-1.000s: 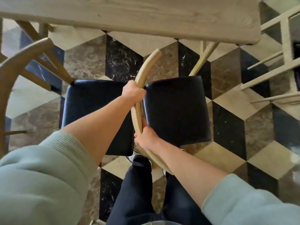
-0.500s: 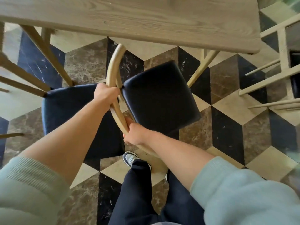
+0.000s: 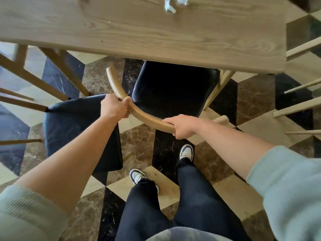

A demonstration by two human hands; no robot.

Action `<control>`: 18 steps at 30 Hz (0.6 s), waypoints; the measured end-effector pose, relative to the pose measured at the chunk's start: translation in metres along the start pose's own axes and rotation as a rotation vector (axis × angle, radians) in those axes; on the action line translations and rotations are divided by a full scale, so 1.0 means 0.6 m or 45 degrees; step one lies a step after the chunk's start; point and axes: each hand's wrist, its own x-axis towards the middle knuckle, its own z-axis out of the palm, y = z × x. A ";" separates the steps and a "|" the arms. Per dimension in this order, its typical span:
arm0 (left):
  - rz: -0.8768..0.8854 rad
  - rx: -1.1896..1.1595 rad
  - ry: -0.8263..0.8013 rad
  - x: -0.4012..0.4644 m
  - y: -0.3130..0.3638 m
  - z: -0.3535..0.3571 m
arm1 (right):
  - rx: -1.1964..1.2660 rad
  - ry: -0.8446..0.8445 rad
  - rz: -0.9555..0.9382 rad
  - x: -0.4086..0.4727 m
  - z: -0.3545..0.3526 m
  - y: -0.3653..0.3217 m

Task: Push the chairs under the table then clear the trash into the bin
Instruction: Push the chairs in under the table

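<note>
Head view: my left hand (image 3: 113, 108) wrapped on curved wooden backrest rail (image 3: 139, 112), fingers closed round left bend. Right hand (image 3: 184, 126) clamped on same rail further right, fingers curled over top. Chair's black seat (image 3: 172, 87) has far edge tucked under tabletop (image 3: 139, 32), near part out. Second chair seat (image 3: 76, 129) to left, clear of tabletop edge. Crumpled trash (image 3: 171, 5) on tabletop at far edge, partly cut off. Checkered marble floor (image 3: 137, 141) below.
</note>
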 end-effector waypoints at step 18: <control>-0.229 0.255 -0.380 -0.114 0.127 0.160 | 0.282 0.046 0.067 -0.103 -0.119 0.232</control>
